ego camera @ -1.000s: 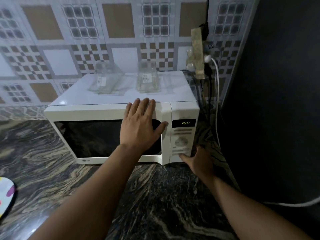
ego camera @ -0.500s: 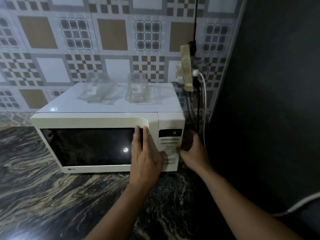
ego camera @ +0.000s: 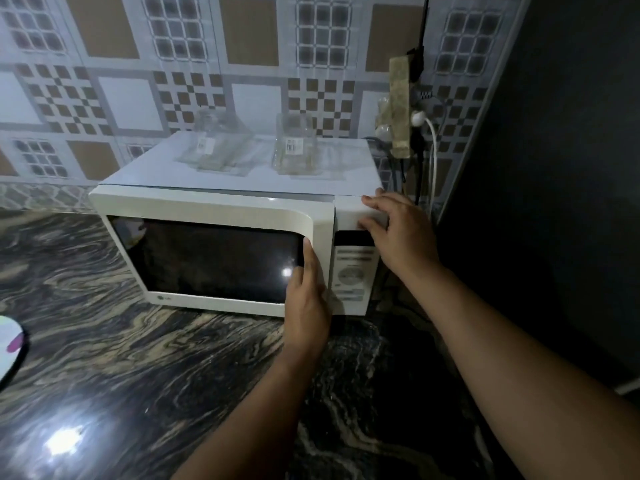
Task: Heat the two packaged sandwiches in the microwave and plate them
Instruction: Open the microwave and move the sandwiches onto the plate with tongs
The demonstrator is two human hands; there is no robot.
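A white microwave (ego camera: 214,206) stands on the dark marble counter, its dark-glass door (ego camera: 207,254) against the body. Two clear plastic sandwich packages lie on its top, one on the left (ego camera: 216,148) and one on the right (ego camera: 296,150); I cannot make out anything inside them. My left hand (ego camera: 306,299) grips the door's right edge, thumb on the glass and fingers curled behind the edge. My right hand (ego camera: 398,233) holds the microwave's top right corner above the control panel (ego camera: 351,271) and covers part of the display.
A patterned plate (ego camera: 10,348) shows at the left edge of the counter (ego camera: 138,375). A power strip with plugs and cables (ego camera: 401,109) hangs on the tiled wall behind the microwave's right side. A dark wall (ego camera: 554,202) closes off the right.
My left hand slid from flat on the door to gripping its right edge. My right hand rose from the lower control panel to the top right corner. The view shifted left and closer.
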